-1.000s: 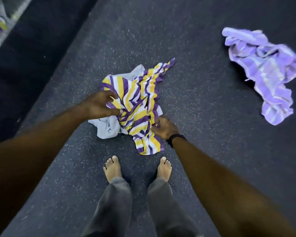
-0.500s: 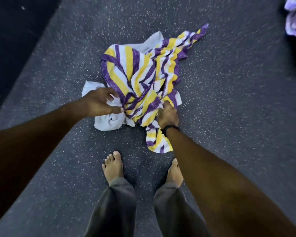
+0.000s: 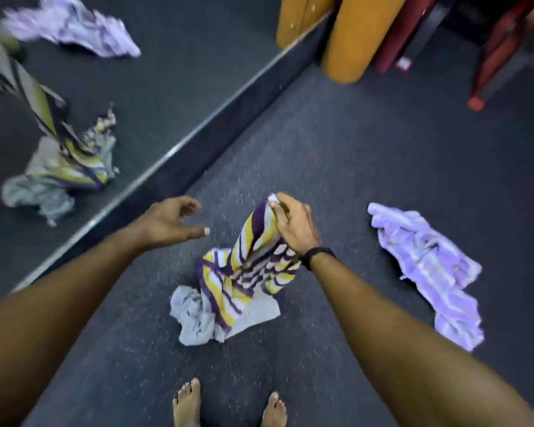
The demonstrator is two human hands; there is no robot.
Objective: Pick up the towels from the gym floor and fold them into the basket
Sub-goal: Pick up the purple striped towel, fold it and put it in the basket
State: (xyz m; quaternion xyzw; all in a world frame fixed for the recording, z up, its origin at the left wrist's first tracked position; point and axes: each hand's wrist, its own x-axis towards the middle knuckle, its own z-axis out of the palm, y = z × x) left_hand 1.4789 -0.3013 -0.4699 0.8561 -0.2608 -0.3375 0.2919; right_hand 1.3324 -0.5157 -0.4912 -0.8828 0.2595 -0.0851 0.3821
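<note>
Pinching the striped towel (image 3: 241, 272) edge, right hand (image 3: 295, 224) lifts over open floor (image 3: 367, 167).

The mirror (image 3: 74, 124) shows blurred towel reflections; frame edges crop both forearms.

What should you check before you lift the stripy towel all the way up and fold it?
1. Right hand grips the striped towel at its top: ok.
2. Left hand has a hold on the towel: not ok, it is open beside it.
3. Towel fully off the floor: not ok, its lower end is still bunched there.
4. Towel spread flat for folding: not ok, it hangs twisted.
5. Basket within reach: cannot tell, none is in view.
6. Purple towel out of the way: ok, it lies apart to the right.
</note>
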